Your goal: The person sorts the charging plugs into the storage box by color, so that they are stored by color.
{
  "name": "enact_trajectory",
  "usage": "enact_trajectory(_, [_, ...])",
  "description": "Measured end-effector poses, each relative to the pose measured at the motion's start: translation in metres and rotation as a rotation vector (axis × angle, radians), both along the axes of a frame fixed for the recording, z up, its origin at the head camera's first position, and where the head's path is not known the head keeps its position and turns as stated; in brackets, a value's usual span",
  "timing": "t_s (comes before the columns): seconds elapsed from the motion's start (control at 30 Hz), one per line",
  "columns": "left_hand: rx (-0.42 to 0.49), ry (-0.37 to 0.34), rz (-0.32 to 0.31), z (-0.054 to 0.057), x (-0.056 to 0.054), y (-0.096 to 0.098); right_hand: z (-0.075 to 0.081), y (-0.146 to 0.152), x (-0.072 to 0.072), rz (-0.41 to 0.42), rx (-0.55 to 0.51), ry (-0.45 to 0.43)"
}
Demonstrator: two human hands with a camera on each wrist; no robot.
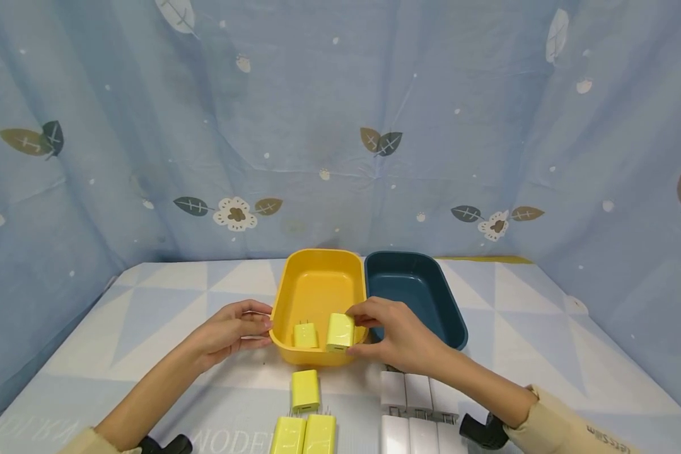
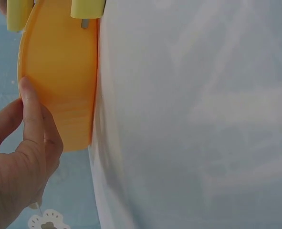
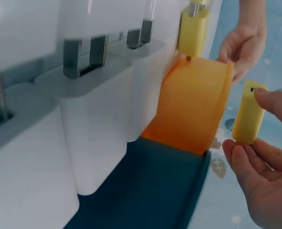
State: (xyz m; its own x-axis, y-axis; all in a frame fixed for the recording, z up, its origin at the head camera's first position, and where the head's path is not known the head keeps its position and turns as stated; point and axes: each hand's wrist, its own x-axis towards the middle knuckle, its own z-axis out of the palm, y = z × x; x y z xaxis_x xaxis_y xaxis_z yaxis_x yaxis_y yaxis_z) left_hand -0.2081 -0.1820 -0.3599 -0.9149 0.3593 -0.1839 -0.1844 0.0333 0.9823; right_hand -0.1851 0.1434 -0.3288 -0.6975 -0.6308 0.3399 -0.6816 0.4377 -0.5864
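Observation:
My left hand [image 1: 232, 331] holds the left rim of a yellow plastic bin [image 1: 318, 261], fingertips at its edge; the left wrist view shows them close up against the bin wall [image 2: 59, 95]. Over the bin's front right part, my right hand [image 1: 394, 334] pinches a yellow USB charger plug [image 1: 340, 331] between thumb and fingers. The right wrist view shows this charger [image 3: 248, 112] held upright, with its port by the thumb. Another yellow charger [image 1: 305, 335] lies inside the bin near its front wall, prongs pointing away.
A dark blue bin [image 1: 442, 302] stands against the yellow bin's right side. Three yellow chargers [image 1: 305, 391] lie in front on the patterned cloth. Several white chargers [image 1: 420, 394] stand in rows at front right. A blue curtain [image 1: 329, 94] hangs behind.

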Motion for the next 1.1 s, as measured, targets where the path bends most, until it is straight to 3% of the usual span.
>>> enact_trajectory(0.63, [0.007,0.002,-0.007,-0.001,0.000,-0.002,-0.006,-0.020,-0.032,-0.068,0.111,-0.085])
enact_trajectory(0.9, [0.002,-0.001,-0.003,-0.001,-0.001,-0.001,-0.007,-0.030,-0.037,-0.101,0.218,-0.024])
enact_trajectory(1.1, [0.005,0.002,0.002,-0.001,0.001,0.000,-0.007,-0.035,-0.039,-0.094,0.238,-0.016])
